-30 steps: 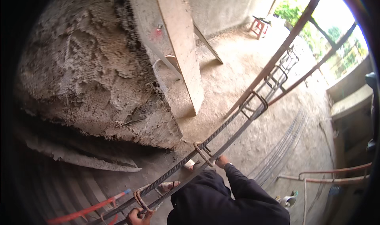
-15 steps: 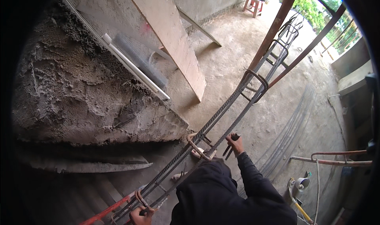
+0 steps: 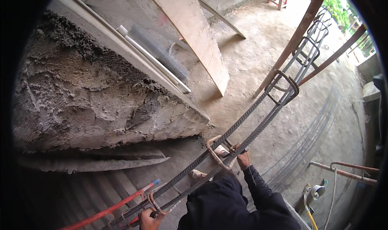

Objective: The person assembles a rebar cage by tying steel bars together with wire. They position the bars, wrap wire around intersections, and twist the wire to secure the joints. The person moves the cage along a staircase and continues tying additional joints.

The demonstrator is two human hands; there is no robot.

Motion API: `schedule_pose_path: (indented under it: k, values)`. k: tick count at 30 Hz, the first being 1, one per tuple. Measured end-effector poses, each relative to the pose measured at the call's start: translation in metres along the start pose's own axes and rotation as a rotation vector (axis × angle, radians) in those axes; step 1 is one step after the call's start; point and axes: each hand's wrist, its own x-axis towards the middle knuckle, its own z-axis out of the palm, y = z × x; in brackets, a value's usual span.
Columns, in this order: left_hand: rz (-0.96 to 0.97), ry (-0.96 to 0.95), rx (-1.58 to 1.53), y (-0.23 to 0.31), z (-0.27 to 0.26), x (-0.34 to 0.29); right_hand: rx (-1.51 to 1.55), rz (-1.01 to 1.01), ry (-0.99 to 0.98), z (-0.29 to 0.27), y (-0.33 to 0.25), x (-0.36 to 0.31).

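A long cage of ribbed steel bars (image 3: 252, 135) runs slantwise from the lower left to the upper right, with bent stirrups around it. My left hand (image 3: 149, 219) is closed at a rusty stirrup (image 3: 152, 198) near the cage's lower end. Higher up, my right hand (image 3: 243, 159) grips dark-handled pliers (image 3: 242, 150) right beside the near bar. Their jaws are hard to make out against the steel. Just left of that hand, another rusty stirrup (image 3: 212, 149) loops around the bars, sitting askew.
A rough concrete block (image 3: 105, 96) stands at left, with a wooden board (image 3: 194, 36) leaning behind. Rusty posts (image 3: 297, 36) hold the cage's far part. Loose thin bars (image 3: 311, 137) lie on the floor at right, near a white bucket (image 3: 318, 192). A red pipe (image 3: 109, 209) crosses lower left.
My right hand has brought the pliers in against the bars by the middle stirrup. My left hand stays at the lower stirrup. The whole view has shifted slightly.
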Motion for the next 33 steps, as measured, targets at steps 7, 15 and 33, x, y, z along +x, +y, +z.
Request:
schedule_pose_path:
  k: [7,15,33]
  values:
    - [0.124,-0.219,-0.002,-0.026,-0.005,0.012,0.863,0.029,-0.282,0.089,-0.044,-0.019]
    - [0.146,-0.223,-0.037,-0.027,-0.004,0.009,0.583,-0.038,-0.375,0.147,-0.05,-0.045]
    - [0.291,-0.104,-0.021,0.001,-0.035,0.016,0.235,-0.279,-0.427,0.174,-0.075,-0.013]
